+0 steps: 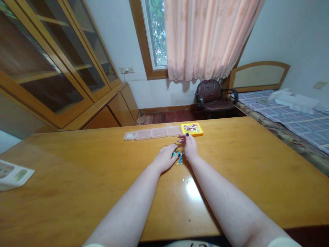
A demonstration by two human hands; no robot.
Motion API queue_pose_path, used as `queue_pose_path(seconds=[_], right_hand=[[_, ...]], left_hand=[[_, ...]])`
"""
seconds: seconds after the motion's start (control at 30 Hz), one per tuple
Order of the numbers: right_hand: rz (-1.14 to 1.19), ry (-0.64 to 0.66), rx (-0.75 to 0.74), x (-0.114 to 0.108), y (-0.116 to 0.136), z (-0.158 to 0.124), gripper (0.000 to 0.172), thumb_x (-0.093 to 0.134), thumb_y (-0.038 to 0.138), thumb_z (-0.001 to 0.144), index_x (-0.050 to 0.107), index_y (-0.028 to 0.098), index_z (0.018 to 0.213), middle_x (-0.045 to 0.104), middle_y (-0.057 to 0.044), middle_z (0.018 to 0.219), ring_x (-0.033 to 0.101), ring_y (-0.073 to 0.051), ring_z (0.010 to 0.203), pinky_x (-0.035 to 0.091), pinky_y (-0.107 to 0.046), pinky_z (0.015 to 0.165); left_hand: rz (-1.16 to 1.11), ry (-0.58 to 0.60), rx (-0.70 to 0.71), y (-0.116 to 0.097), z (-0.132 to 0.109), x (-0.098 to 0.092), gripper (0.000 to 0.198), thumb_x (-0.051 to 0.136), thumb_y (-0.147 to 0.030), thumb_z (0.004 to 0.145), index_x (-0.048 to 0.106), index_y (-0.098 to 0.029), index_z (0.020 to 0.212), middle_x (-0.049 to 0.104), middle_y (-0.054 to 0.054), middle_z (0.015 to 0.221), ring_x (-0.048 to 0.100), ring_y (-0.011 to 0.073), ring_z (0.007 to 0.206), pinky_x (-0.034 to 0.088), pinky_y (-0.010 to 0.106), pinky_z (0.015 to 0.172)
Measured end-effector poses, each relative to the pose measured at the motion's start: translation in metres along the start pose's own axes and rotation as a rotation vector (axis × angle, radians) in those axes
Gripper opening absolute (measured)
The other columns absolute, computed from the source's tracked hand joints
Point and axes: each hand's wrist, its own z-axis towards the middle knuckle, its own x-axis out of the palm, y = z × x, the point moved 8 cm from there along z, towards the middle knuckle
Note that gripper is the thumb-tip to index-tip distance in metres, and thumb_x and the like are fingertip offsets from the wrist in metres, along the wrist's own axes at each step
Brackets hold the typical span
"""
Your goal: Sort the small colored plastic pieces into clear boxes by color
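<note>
On the wooden table point(108, 192), a small heap of colourful little pieces point(180, 160), blue, green and yellow, lies between my hands. My left hand point(166, 158) rests beside and partly over the heap, fingers stretched forward and thumb at its edge. Just right of the heap my right hand point(190, 147) is raised a little, its thumb and fingers drawn together; anything between them is too small to make out. Beyond my hands runs a row of clear plastic compartments point(144, 134). A yellow box point(192, 129) with printed pictures touches or nearly touches the row's right end.
A white device point(15, 175) stands at the table's left edge. A glass-fronted cabinet point(74, 65) is at the left. Past the table are a brown armchair point(214, 96), a pink curtain point(203, 41) and a bed point(290, 113). A few tiny bits point(188, 182) lie near me.
</note>
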Motion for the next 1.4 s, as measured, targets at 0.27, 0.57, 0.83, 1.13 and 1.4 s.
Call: queue_pose_path(seconds=[0.27, 0.57, 0.83, 1.13, 1.4], right_hand=[[0.195, -0.461, 0.148, -0.057, -0.009, 0.021, 0.026, 0.038, 0.03, 0.087, 0.055, 0.017, 0.072, 0.062, 0.002, 0.06, 0.061, -0.009, 0.052, 0.05, -0.022, 0.056], [0.159, -0.21, 0.387, -0.033, -0.026, 0.022, 0.039, 0.036, 0.039, 0.091, 0.059, 0.017, 0.069, 0.068, -0.004, 0.068, 0.067, -0.014, 0.063, 0.049, -0.021, 0.053], [0.058, 0.052, 0.429, -0.007, -0.027, 0.012, 0.043, 0.033, 0.045, 0.092, 0.061, 0.016, 0.075, 0.068, -0.005, 0.072, 0.065, -0.015, 0.061, 0.048, -0.025, 0.053], [0.139, 0.191, 0.488, 0.01, -0.034, 0.003, 0.04, 0.03, 0.037, 0.093, 0.061, 0.016, 0.08, 0.068, -0.005, 0.074, 0.066, -0.015, 0.065, 0.049, -0.025, 0.059], [0.112, 0.005, 0.349, -0.005, -0.026, 0.011, 0.034, 0.04, 0.037, 0.09, 0.06, 0.016, 0.074, 0.067, -0.005, 0.068, 0.065, -0.015, 0.06, 0.051, -0.028, 0.062]], left_hand=[[0.137, 0.158, 0.302, -0.059, -0.017, 0.019, 0.058, 0.046, -0.05, 0.085, 0.036, -0.029, 0.138, 0.033, 0.005, 0.147, 0.023, 0.0252, 0.138, 0.01, 0.049, 0.113], [0.274, 0.049, 0.063, -0.042, -0.014, 0.019, 0.063, 0.045, -0.052, 0.085, 0.036, -0.02, 0.138, 0.033, 0.011, 0.146, 0.022, 0.03, 0.137, 0.013, 0.053, 0.111], [0.145, 0.018, 0.318, -0.065, -0.013, 0.004, 0.029, 0.046, -0.033, 0.087, 0.062, -0.022, 0.108, 0.063, 0.007, 0.114, 0.053, 0.0207, 0.11, 0.033, 0.04, 0.103], [0.029, -0.414, -0.409, 0.042, -0.014, -0.042, 0.033, 0.044, -0.028, 0.086, 0.06, -0.017, 0.113, 0.062, 0.011, 0.114, 0.056, 0.0252, 0.105, 0.042, 0.04, 0.093], [-0.232, -0.195, -0.174, 0.041, 0.002, -0.015, 0.04, 0.045, -0.032, 0.086, 0.055, -0.018, 0.122, 0.057, 0.009, 0.126, 0.05, 0.0214, 0.118, 0.036, 0.039, 0.104]])
